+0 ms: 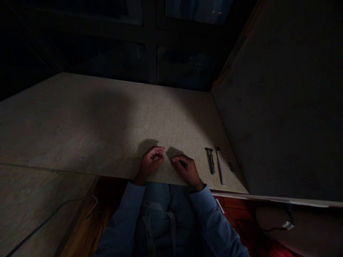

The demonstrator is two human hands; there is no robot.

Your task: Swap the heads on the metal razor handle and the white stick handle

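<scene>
My left hand (152, 161) rests by the front edge of the table, its fingers loosely curved and the index finger reaching right. A gap shows between its thumb and fingers, with nothing in it. Just across from it, my right hand (187, 169) is curled, thumb and fingertips close together; no object shows there. To the right of that hand lie a dark razor (211, 161), head away from me, and a long pale-handled toothbrush (220, 167) with a dark head. A small dark piece (230, 166), too dim to name, lies beyond the toothbrush. Neither hand touches these things.
The pale table (171, 114) runs back to dark window panes (184, 64). A dark wall or panel (284, 107) borders its right side. A cable (45, 223) crosses the lower surface at left. Below the table at right, a dark cord with a white tag (288, 225) shows.
</scene>
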